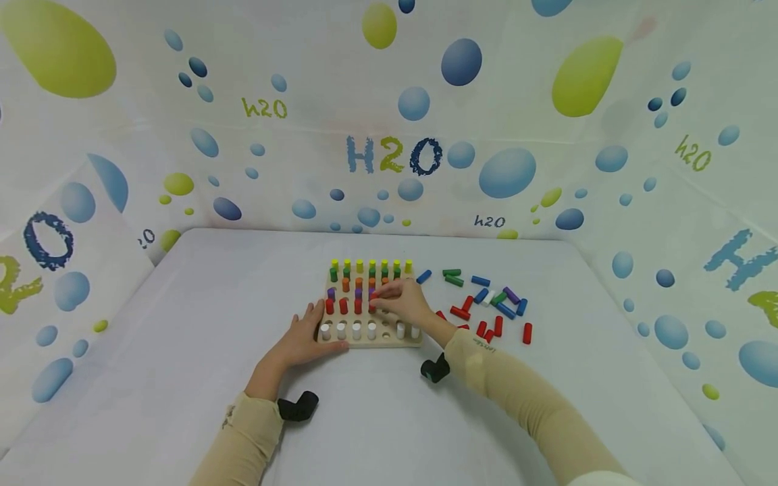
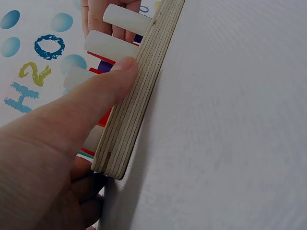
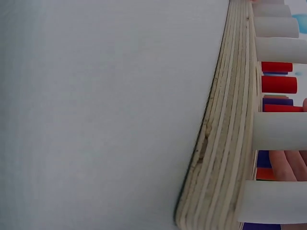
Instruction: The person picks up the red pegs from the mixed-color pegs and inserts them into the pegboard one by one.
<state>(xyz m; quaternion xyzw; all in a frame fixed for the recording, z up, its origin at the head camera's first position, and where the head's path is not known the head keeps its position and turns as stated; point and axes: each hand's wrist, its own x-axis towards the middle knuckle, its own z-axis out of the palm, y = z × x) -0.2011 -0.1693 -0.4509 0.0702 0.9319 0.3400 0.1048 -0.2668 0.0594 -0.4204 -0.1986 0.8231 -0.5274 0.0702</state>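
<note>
Pinching red peg (image 1: pixel 373 295) in right hand (image 1: pixel 406 302); touching pegboard (image 1: pixel 389 344) edges at eight o'clock with wide-spread left hand (image 1: pixel 302 339); leaving room on tablecloth (image 1: pixel 365 418) toward six.

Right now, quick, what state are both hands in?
Left hand: open, touching the pale wooden rectangular pegboard.
Right hand: closed, pinching a red cylindrical peg.
</note>
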